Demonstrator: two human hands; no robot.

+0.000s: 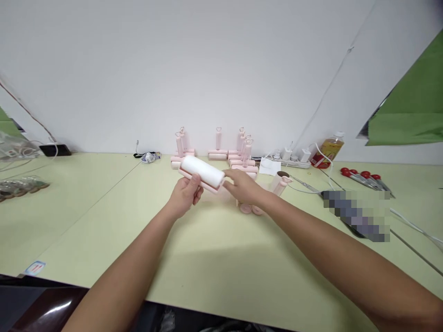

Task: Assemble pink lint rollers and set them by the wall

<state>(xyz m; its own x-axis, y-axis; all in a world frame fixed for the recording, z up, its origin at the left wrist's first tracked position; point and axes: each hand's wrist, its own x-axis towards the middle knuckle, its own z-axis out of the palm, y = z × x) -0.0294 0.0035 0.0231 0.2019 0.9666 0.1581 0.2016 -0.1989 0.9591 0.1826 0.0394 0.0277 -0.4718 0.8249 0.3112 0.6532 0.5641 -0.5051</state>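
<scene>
A white roll [203, 170] lies in a pink holder above the middle of the table. My left hand [187, 193] is closed round the holder, its thumb on the front edge. At the right end of the roll, my right hand [242, 185] has its fingertips against the pink end piece. Behind them, several pink lint rollers with upright handles stand by the wall, one of them alone in the centre [218, 143]. Just right of my right hand is another pink handle [282, 185], partly hidden, with pink round pieces [246, 209] below my wrist.
A power strip [294, 163] with chargers and a yellow-red bottle [328, 150] stand at the back right. Red-handled tools [366, 175] and a blurred dark object [356, 216] lie at the right. Coiled cable [148, 157] and a black phone [55, 150] are back left.
</scene>
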